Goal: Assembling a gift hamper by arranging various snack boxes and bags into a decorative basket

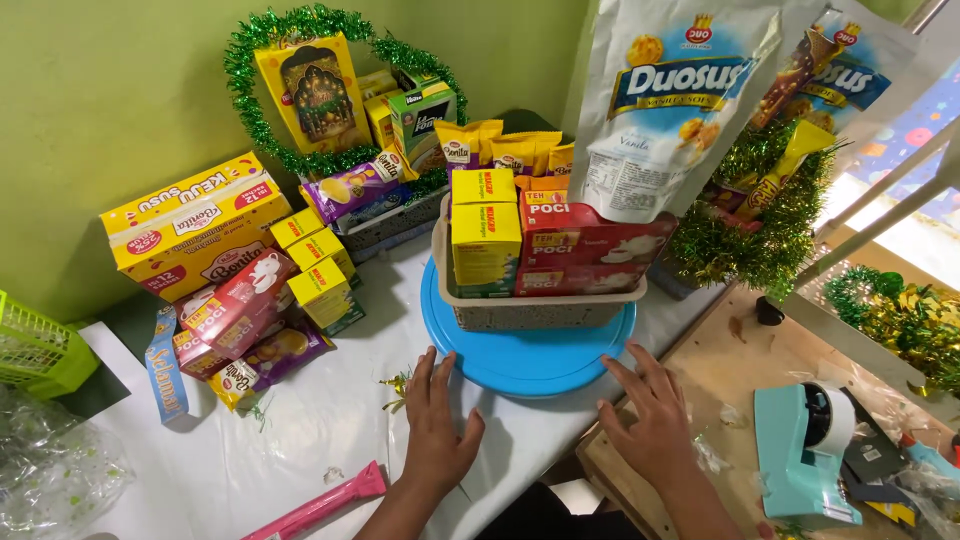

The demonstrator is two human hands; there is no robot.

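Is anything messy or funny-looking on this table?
A bit. Beside the left hand, the boxes and snack packets lie tumbled in a loose heap, not stacked. The big white snack bag leans tilted out of the grey basket. Small scraps of tinsel lie on the white table.

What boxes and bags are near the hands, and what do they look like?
Tall white-and-blue snack pouch: upright in the grey basket.
Red flat boxes: stacked in the basket's front.
Yellow small boxes: basket's left side.
Big yellow-and-red carton: on the table, left.
Left hand and right hand: beside the blue round plate.
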